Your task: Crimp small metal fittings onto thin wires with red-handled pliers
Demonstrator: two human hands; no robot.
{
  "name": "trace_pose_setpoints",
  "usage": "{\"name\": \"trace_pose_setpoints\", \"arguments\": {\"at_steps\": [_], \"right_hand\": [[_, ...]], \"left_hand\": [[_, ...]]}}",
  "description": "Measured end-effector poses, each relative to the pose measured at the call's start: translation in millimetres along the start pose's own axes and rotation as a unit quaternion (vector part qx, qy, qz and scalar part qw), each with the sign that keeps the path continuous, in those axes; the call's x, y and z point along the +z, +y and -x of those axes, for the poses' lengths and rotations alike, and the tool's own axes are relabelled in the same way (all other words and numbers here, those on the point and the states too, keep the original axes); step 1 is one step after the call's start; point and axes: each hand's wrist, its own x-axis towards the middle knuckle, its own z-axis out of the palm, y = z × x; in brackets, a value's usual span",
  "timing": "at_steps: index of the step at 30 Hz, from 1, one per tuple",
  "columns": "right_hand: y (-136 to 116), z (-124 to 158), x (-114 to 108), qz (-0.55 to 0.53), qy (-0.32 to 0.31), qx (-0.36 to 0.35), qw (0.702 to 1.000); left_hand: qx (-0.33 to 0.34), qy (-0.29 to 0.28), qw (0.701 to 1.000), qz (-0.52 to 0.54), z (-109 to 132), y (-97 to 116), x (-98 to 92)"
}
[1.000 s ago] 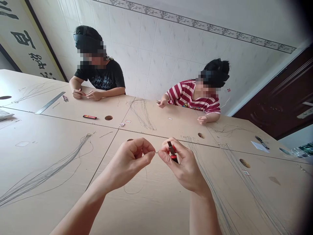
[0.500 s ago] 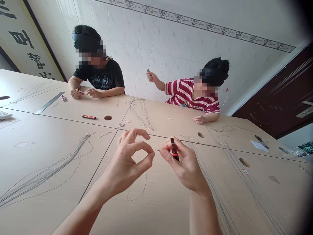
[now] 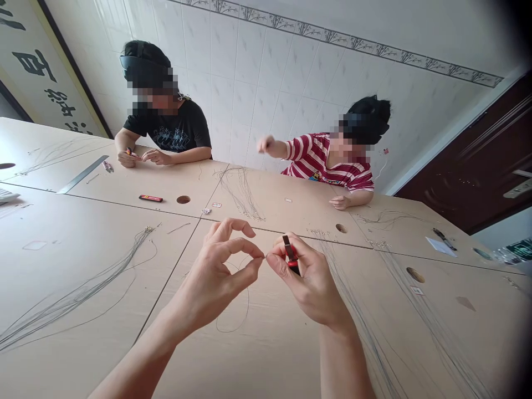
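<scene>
My left hand [image 3: 224, 271] is closed in a pinch of thumb and index finger, its other fingers curled above. Between the fingertips is the end of a thin dark cord [image 3: 248, 302], which loops below the hand over the table. My right hand [image 3: 305, 277] pinches at the same spot with thumb and forefinger, the fingertips of both hands almost touching. Tucked in my right hand is a small black-and-red tool [image 3: 289, 249], its exact kind unclear. The tiny piece between the fingertips is mostly hidden.
Bundles of thin cords [image 3: 108, 271] lie left, with more cords [image 3: 357, 305] right. Across the table [image 3: 282, 354] sit two people, one in black [image 3: 178, 130], one in striped red [image 3: 307, 149]. A red-black stick [image 3: 151, 198], steel ruler [image 3: 85, 173] and table holes [image 3: 183, 199] are beyond.
My right hand has moved slightly left, closing the small gap to my left fingertips, and the black-and-red tool has tilted. The striped-shirt person's raised hand has come down and right.
</scene>
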Motion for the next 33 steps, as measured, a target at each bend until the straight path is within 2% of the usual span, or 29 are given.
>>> {"name": "trace_pose_setpoints", "arguments": {"at_steps": [20,33], "right_hand": [[-1.3,-0.4,1.0,0.005,0.006,0.006,1.0],[-7.2,0.6,5.3,0.033,0.017,-0.021,0.999]], "left_hand": [[-0.002,-0.008,1.0,-0.004,-0.5,-1.9,-1.7],[-0.026,-0.021,0.999,0.019,0.1,2.2,-3.6]]}}
